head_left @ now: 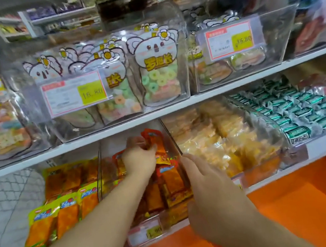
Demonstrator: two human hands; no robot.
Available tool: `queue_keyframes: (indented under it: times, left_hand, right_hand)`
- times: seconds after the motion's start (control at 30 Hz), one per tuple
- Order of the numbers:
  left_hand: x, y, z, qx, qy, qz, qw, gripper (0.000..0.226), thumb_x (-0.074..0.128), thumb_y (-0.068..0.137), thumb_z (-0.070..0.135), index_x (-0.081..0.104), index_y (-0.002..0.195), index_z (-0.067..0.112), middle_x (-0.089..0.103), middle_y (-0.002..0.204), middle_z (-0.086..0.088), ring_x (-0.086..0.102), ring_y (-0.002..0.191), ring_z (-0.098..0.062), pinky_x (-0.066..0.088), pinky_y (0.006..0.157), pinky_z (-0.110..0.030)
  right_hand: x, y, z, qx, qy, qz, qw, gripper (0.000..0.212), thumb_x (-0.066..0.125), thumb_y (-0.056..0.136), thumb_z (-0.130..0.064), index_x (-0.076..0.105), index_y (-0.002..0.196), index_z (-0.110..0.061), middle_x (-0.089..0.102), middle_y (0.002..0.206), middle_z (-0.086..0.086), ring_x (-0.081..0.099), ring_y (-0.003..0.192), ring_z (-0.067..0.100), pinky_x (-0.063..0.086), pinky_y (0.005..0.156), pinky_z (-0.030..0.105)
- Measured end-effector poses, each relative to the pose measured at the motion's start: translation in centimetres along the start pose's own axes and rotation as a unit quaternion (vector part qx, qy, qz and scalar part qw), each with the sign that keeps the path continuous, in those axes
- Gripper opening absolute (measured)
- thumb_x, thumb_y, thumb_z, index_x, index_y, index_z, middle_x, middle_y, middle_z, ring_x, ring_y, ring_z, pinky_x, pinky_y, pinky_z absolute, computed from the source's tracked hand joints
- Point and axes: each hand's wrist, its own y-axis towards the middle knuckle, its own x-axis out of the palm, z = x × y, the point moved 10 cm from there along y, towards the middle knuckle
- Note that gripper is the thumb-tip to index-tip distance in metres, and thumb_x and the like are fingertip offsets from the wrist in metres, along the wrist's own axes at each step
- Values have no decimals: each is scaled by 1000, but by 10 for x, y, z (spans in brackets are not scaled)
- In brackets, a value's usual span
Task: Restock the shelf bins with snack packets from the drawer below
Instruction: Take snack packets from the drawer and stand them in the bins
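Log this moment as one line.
phase: restocking | left hand: holding orange packets in clear bin | right hand: open at bin

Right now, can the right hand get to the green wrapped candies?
Probably yes: the right hand is open, and the green wrapped candies lie uncovered in the shelf further right, nothing between them.

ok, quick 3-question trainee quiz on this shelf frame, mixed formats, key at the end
1. True or false: the left hand grips orange packets over the middle clear bin.
2. The bin to the right of it holds: A) pale yellow packets B) purple boxes C) bottles.
3. Fill in: the koala pouches sit on the ___ shelf.

Key: 1 true; 2 A; 3 upper. The right hand hovers with fingers loose, holding nothing visible.
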Motion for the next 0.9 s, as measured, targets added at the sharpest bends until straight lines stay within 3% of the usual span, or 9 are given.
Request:
queue_keyframes:
  times: [0.13, 0.3, 0.53, 0.67, 0.9]
  left_hand:
    - [14, 4, -1, 40, 83, -28, 995, 24, 74, 92, 31, 74, 107, 13, 75, 111, -7, 68, 107, -27, 49, 90, -32]
    - [13, -6, 1, 58, 129, -90, 986, 35, 65, 97, 41, 70, 123, 19, 71, 123, -3, 66, 114, -24, 47, 93, -28]
    - [20, -11, -3, 45, 147, -191, 969, 69, 88, 77, 37, 60, 138, 19, 64, 133, -1, 62, 121, -23, 52, 101, -33]
    - [22, -10, -5, 48, 131, -196, 971, 77, 90, 76, 30, 55, 144, 19, 63, 138, -3, 61, 125, -24, 53, 106, -43]
    - [24, -14, -5, 58, 129, -170, 975, 76, 86, 82, 31, 50, 149, 19, 59, 146, -3, 57, 133, -24, 49, 111, -41]
  right_hand:
    - [1, 2, 1, -3, 1, 1, 1000, 93, 59, 88, -13, 5, 163, -29, 8, 167, -14, 10, 154, 12, 15, 127, 29]
    - [1, 1, 1, -7, -4, 0, 1000, 92, 59, 89, -13, 6, 163, -27, 10, 168, -13, 11, 155, 13, 17, 129, 31]
    - [2, 1, -3, -7, -6, 12, 1000, 89, 60, 88, -13, 12, 161, -28, 15, 167, -14, 13, 155, 12, 20, 128, 35]
    - [3, 2, -2, -3, -3, 13, 1000, 90, 62, 89, -14, 10, 161, -30, 15, 167, -15, 13, 155, 12, 20, 129, 37]
    - [4, 3, -2, -12, -6, 14, 1000, 90, 62, 88, -16, 10, 161, -28, 14, 167, -13, 11, 156, 13, 18, 129, 35]
